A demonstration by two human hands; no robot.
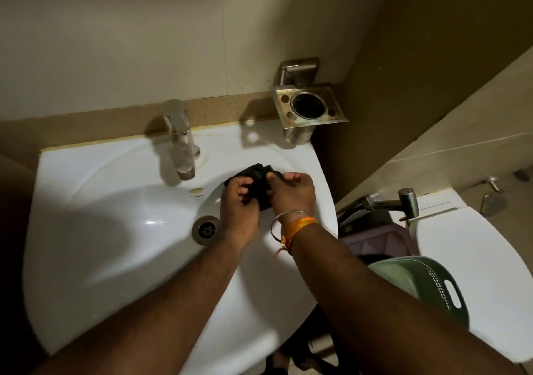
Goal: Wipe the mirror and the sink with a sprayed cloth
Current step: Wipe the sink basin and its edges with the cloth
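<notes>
Head view: both hands meet over the right side of the white sink, just right of the drain. Left hand has fingers curled round the near-left part of a dark cloth, pinching it. Right hand grips the right part of the same cloth, fingers folded over it. Cloth is bunched, black, held between the two hands above the basin wall, near the rim; can't tell if it touches the porcelain. Right wrist carries a thin metal bangle and an orange band. Chrome tap stands at the far edge of the sink, left of the hands, spout pointing near. Steel tumbler holder is fixed on the wall at far right of the sink. Right of the sink: a spray nozzle, a green plastic basket lower down, and a white toilet. Mirror not in frame.
</notes>
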